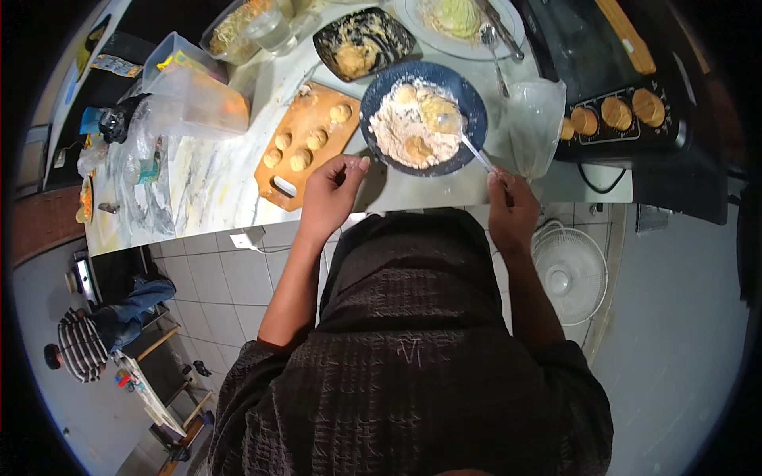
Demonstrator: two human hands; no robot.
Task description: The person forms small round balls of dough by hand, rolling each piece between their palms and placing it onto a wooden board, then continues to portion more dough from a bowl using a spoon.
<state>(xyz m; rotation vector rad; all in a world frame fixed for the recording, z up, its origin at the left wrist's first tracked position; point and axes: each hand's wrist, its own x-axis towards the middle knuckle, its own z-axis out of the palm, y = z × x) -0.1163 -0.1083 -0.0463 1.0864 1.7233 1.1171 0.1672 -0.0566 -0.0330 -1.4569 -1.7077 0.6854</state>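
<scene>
My right hand [513,199] grips the handle of a metal spoon [474,151], whose bowl rests in pale dough on the flour in a dark blue plate [472,89]. Besides the dough at the spoon, two small dough lumps lie in that flour. My left hand [334,193] is raised between the plate and a wooden cutting board [289,193], thumb and index finger close together; whether something small sits between them I cannot tell. Several round dough balls [317,138] lie on the board. Behind the plate, a black dish [397,37] holds more dough.
A clear plastic bag [536,128] and an oven with wooden knobs [616,113] stand right. Behind are a white plate [506,53] with cabbage, a knife and another spoon [497,62], and a glass [272,35]. Left is a plastic container [199,101]. A person [83,345] is at far left.
</scene>
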